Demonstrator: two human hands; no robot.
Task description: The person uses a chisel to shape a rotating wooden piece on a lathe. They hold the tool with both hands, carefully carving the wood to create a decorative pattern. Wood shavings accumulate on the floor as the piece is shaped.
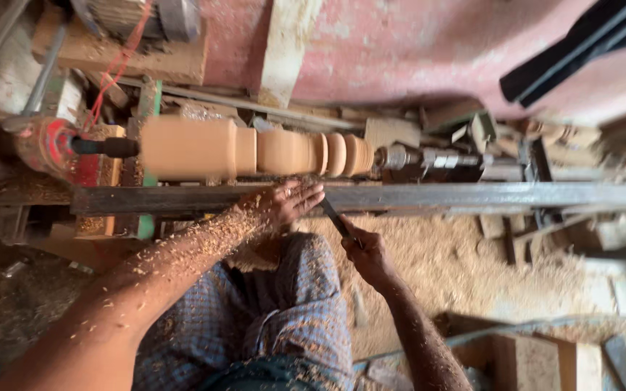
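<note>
Clenched around the lower end of a dark chisel, the right hand holds the tool angled up toward the metal tool rest, while the left hand presses its fingers down on the blade where it crosses that rest. Just beyond the rest, the turned wooden workpiece lies horizontally in the lathe, its square block left of the rounded beads. Sawdust covers the floor below the rest and clings to the left forearm.
</note>
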